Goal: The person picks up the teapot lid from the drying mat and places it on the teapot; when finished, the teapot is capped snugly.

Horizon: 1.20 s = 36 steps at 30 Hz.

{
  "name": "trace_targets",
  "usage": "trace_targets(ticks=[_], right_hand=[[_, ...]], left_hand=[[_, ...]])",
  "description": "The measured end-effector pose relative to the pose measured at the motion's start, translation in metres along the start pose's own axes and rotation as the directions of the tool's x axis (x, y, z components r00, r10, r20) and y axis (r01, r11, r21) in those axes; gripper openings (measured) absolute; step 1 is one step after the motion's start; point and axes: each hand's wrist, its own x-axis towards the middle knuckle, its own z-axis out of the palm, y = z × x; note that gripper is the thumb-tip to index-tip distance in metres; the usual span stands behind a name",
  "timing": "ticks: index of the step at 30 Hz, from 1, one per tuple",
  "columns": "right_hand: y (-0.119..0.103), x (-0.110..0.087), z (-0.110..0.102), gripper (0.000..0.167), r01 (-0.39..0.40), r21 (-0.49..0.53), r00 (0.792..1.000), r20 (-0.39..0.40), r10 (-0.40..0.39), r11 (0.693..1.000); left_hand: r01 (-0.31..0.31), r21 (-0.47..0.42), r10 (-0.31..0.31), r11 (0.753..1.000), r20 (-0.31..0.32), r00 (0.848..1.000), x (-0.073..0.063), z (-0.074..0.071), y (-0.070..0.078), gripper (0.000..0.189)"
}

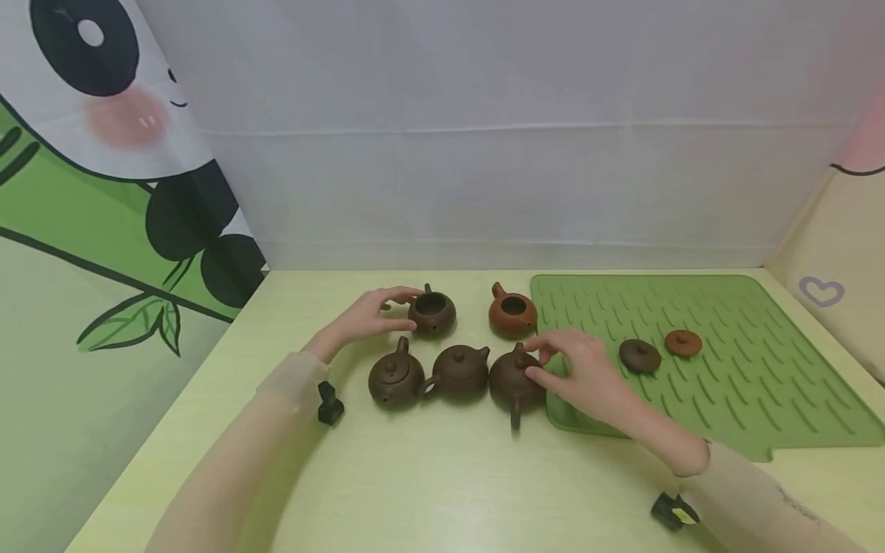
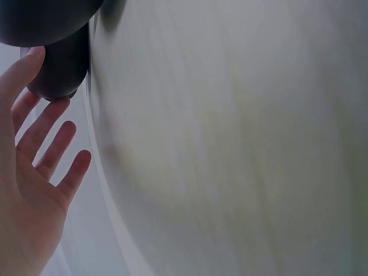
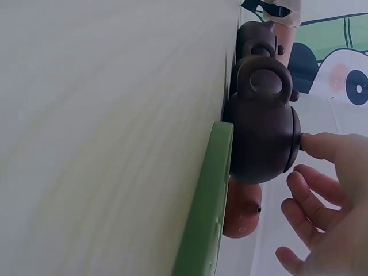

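My left hand (image 1: 366,315) reaches to a dark brown teapot (image 1: 432,316) without a lid at the back. Its thumb and index fingertips are at the pot's left side; in the left wrist view the other fingers are spread and fairly straight. My right hand (image 1: 581,372) pinches the knob of the lid (image 3: 294,140) on the rightmost dark teapot (image 3: 259,138) in the front row. That lid sits on the pot's mouth. Two more lidded dark teapots, the middle one (image 1: 461,376) and the left one (image 1: 396,382), stand beside it.
A reddish-brown lidless teapot (image 1: 513,316) stands at the back by the green mat (image 1: 726,407). On the mat lie a dark lid (image 1: 640,355) and a reddish lid (image 1: 683,343). A pale cloth wall (image 1: 484,192) rises behind the table (image 1: 429,491).
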Motion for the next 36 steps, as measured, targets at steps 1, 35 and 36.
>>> trace_targets(ticks=[1, 35, 36], right_hand=[[0.002, -0.001, -0.001, 0.03, 0.01, -0.002, 1.0, -0.001, -0.01, 1.0], [0.063, -0.026, -0.051, 0.059, 0.153, -0.164, 0.988, -0.004, -0.156, 0.974], [0.065, -0.026, -0.052, 0.059, 0.151, -0.166, 0.988, -0.002, -0.154, 0.974]], left_hand=[[0.002, -0.003, -0.002, 1.0, 0.001, 1.0, 0.0, 0.0, 0.0, 0.061], [0.025, -0.023, -0.025, 0.999, 0.009, 1.0, -0.001, 0.0, 0.0, 0.062], [0.025, -0.024, -0.024, 0.999, 0.01, 1.0, -0.001, 0.0, 0.0, 0.062]])
